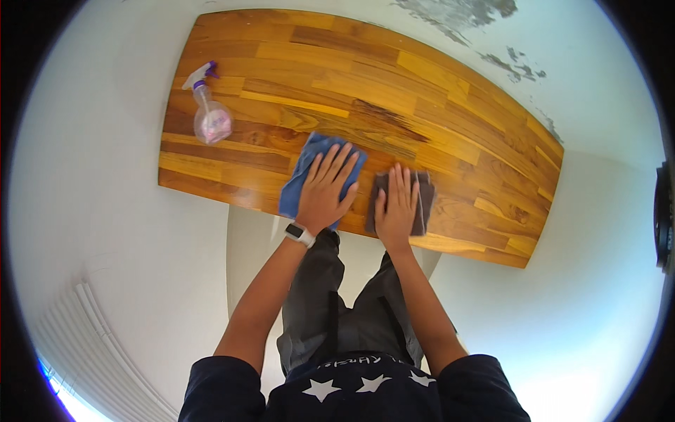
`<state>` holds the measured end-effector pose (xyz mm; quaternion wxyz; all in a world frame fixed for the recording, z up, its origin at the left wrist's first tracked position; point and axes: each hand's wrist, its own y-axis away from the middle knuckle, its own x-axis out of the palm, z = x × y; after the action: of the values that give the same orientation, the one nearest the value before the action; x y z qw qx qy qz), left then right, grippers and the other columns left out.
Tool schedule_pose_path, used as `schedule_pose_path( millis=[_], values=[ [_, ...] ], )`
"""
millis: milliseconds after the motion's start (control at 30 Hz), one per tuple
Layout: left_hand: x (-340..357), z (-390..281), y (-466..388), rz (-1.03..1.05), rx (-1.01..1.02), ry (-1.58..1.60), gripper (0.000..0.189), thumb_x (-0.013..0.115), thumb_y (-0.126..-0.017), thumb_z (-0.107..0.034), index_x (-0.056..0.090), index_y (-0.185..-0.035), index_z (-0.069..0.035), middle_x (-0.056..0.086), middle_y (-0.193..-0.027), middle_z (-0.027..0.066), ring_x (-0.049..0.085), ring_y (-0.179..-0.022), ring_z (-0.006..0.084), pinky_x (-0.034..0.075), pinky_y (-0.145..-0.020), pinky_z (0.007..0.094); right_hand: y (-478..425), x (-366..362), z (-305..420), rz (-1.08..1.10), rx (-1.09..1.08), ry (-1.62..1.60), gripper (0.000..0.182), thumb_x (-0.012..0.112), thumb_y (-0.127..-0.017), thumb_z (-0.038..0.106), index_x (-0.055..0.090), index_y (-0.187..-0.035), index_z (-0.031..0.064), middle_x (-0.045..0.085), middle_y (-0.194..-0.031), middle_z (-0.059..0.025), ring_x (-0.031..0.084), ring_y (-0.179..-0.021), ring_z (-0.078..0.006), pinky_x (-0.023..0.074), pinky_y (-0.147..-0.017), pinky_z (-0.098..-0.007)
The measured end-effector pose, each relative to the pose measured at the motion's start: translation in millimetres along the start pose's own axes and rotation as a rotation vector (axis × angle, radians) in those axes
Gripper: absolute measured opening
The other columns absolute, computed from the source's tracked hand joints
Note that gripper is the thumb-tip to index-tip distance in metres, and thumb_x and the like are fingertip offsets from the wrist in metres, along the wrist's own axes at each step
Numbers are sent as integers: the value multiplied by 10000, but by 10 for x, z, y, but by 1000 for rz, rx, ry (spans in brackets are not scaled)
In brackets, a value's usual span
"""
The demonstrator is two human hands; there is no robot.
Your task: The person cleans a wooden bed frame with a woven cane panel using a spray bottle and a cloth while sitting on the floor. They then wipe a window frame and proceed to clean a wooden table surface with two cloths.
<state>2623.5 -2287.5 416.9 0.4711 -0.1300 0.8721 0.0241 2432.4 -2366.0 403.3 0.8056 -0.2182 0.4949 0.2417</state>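
My left hand [327, 192] lies flat on a blue cloth [296, 182], palm down with the fingers a little apart. The cloth rests on a glossy wooden tabletop [369, 79], and one end reaches its near edge. To the right, my right hand [396, 213] is pressed flat on a folded dark grey-brown cloth [426, 200], thumb apart from the fingers. A gap of bare wood separates the two cloths. Both palms hide the middle of the cloth beneath them. Neither hand visibly grips its cloth.
A clear spray bottle [212, 122] with a white and purple trigger head and a pink label is at the tabletop's left end. White walls [596, 211] border the wood at the back and sides. Paint is peeling in grey patches [464, 16] on the back wall.
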Motion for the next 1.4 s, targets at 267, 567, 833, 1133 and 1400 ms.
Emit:
schedule_pose_path(
  millis=[267, 567, 833, 1133, 1400],
  values=[
    [-789, 1257, 1070, 31, -78, -212, 581, 606, -1041, -268, 513, -1597, -129, 425, -1690, 126, 360, -1575, 348, 259, -1299, 516, 213, -158, -440, -105, 204, 121, 493, 492, -1097, 176, 528, -1541, -35, 506, -1634, -187, 391, -1574, -349, 210, -1314, -547],
    [-1641, 2272, 705, -72, -272, -521, 533, 600, -1001, -97, 562, -1532, -83, 490, -1557, 238, 452, -1451, 446, 335, -1243, 538, 27, -31, -650, -384, 594, 170, 494, 470, -1128, 201, 497, -1562, -34, 474, -1654, -199, 360, -1589, -349, 209, -1315, -543],
    [-114, 370, 7, -323, -448, -170, 632, 639, -1022, -202, 427, -1593, -33, 366, -1661, 251, 323, -1537, 477, 226, -1263, 627, 468, -838, -1825, -185, 292, 49, 490, 548, -1096, 188, 526, -1548, 1, 528, -1608, -187, 402, -1554, -398, 230, -1303, -554],
    [1570, -1380, -522, -242, -713, -388, 821, 410, -1101, -575, 190, -1729, -95, 70, -1809, 185, 6, -1651, 468, 28, -1300, 639, 877, -1468, -2783, -83, 283, -23, 500, 517, -1104, 228, 523, -1535, -25, 505, -1613, -226, 396, -1549, -401, 241, -1299, -545],
    [1688, -1235, -493, -246, -727, -480, 795, 352, -1110, -624, 155, -1738, -179, 60, -1813, 141, 34, -1659, 418, 46, -1323, 596, 1333, -1840, -3780, -171, 437, 61, 537, 560, -1078, 204, 497, -1565, -13, 476, -1641, -213, 365, -1578, -370, 215, -1305, -556]
  ],
)
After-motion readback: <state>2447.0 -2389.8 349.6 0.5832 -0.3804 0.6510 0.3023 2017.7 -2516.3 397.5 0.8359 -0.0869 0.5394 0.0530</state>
